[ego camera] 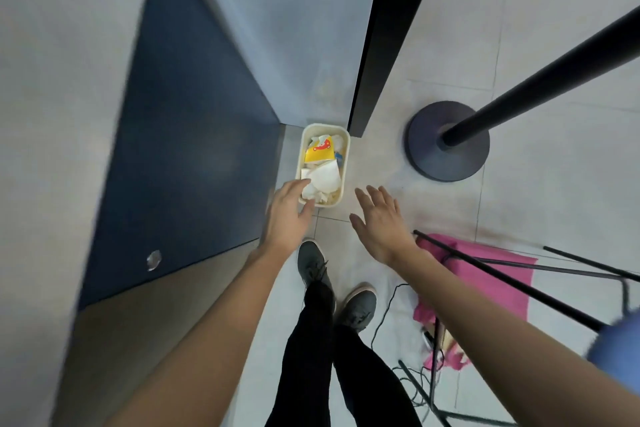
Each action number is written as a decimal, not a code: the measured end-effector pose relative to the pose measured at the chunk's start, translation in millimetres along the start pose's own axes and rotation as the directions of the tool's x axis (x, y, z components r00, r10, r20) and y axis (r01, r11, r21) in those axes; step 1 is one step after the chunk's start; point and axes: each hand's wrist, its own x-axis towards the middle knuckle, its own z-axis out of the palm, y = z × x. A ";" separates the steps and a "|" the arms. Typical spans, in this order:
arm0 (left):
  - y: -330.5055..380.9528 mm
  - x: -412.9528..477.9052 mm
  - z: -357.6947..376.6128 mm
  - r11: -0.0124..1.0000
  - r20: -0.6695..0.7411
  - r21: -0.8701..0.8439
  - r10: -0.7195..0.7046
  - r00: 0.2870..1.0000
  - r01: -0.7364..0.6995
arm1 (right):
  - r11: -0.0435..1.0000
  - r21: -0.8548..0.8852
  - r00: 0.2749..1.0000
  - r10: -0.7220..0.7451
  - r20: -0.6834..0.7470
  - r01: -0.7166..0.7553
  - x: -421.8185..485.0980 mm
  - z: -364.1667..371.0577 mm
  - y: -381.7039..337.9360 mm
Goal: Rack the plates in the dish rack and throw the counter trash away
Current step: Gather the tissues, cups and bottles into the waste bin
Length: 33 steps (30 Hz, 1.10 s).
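Trash in bin, at fingertips of left hand — fingers relaxed, right hand spread alongside

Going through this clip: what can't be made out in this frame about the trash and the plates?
1. The plates and dish rack: outside the head view, which is aimed at the floor.
2. Whether the left hand touches the white paper in the bin: its fingertips overlap the paper; depth unclear.
3. The bin's lower contents: buried under the paper.
4. The shiny spot on the blue door: blurred.

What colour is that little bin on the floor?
The bin is cream, seen best in the head view.
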 end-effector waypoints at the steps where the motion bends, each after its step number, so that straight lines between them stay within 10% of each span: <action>1: 13.2 -16.8 -12.6 1.000 -0.001 -0.024 -0.020 1.000 0.020 | 1.000 0.020 1.000 -0.003 -0.003 0.003 -18.8 -10.4 -8.6; 22: 169.4 -223.8 -177.4 0.961 -0.338 -0.274 -0.119 0.934 0.023 | 0.895 0.376 0.971 -0.205 -0.125 0.238 -236.7 -159.4 -117.0; 33: 187.2 -239.4 -267.6 0.816 -0.547 -0.576 -0.338 0.766 -0.052 | 0.790 0.462 0.913 -0.380 -0.146 0.403 -228.7 -216.5 -217.6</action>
